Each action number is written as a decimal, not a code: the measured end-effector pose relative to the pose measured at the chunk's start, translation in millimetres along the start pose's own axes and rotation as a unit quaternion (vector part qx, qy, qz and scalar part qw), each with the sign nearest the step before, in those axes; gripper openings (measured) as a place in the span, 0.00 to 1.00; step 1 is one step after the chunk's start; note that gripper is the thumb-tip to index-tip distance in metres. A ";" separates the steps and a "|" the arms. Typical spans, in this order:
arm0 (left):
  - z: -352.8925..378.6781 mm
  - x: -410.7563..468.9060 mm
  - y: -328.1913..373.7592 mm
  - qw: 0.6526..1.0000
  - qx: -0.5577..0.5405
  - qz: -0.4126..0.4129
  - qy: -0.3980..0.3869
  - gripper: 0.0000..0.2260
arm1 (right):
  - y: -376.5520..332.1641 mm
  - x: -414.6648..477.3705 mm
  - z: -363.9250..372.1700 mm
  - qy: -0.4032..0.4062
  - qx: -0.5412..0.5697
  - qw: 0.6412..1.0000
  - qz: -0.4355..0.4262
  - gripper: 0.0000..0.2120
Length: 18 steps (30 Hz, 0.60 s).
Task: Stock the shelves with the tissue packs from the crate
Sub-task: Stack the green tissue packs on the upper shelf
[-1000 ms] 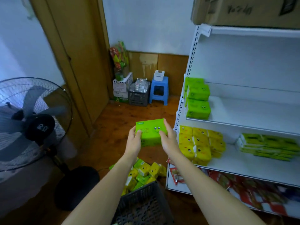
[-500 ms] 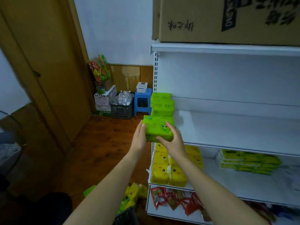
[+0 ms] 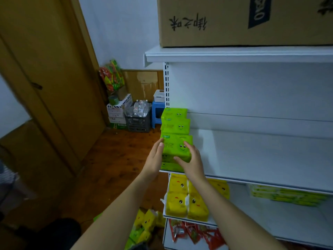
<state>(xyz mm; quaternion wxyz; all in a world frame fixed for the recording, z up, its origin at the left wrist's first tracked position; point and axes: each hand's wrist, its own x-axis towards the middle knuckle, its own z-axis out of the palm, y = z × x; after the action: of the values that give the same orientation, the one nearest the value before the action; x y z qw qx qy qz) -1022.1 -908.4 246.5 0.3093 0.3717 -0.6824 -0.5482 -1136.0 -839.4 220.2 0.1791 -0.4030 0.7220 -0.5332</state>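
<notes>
A green tissue pack [image 3: 175,145] with a smiley face is at the left end of the white middle shelf [image 3: 252,159], lying on another green pack [image 3: 170,166] at the shelf's front edge. My left hand [image 3: 154,160] holds its left side and my right hand [image 3: 191,161] grips its front right corner. Two more green packs [image 3: 175,121] lie stacked just behind it. Yellow tissue packs [image 3: 187,201] fill the left end of the shelf below. Loose yellow and green packs [image 3: 144,226] show at the bottom by the shelf foot; the crate itself is almost out of view.
A big cardboard box [image 3: 243,20] sits on the top shelf. Flat yellow-green packets [image 3: 286,194] lie at the right of the lower shelf, red snack bags [image 3: 194,233] on the bottom one. A wooden door [image 3: 45,78] stands left; a black crate [image 3: 137,121] and blue stool [image 3: 157,112] stand in the corner.
Both hands have carried the green pack up from above the crate and rightward onto the middle shelf's left end. The view has risen; the fan has dropped out of sight.
</notes>
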 end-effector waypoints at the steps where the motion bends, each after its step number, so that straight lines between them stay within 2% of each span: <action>1: -0.3 3.1 -1.5 1.000 0.002 -0.002 -0.003 0.20 | 2.3 2.3 2.3 -0.001 -0.001 1.000 0.004 0.31; 8: -1.4 18.1 -5.7 0.999 -0.012 -0.018 -0.048 0.21 | 9.0 14.7 8.9 -0.014 -0.009 1.000 0.023 0.31; 18: -9.7 33.3 -17.8 0.994 0.061 -0.004 -0.089 0.32 | 11.5 27.4 7.0 -0.032 -0.019 0.999 0.031 0.32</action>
<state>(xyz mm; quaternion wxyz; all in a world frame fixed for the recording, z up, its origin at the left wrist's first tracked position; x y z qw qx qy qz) -1028.8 -943.8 231.6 0.2221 0.3423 -0.7376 -0.5380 -1152.4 -863.7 211.8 0.2110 -0.4003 0.7383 -0.5001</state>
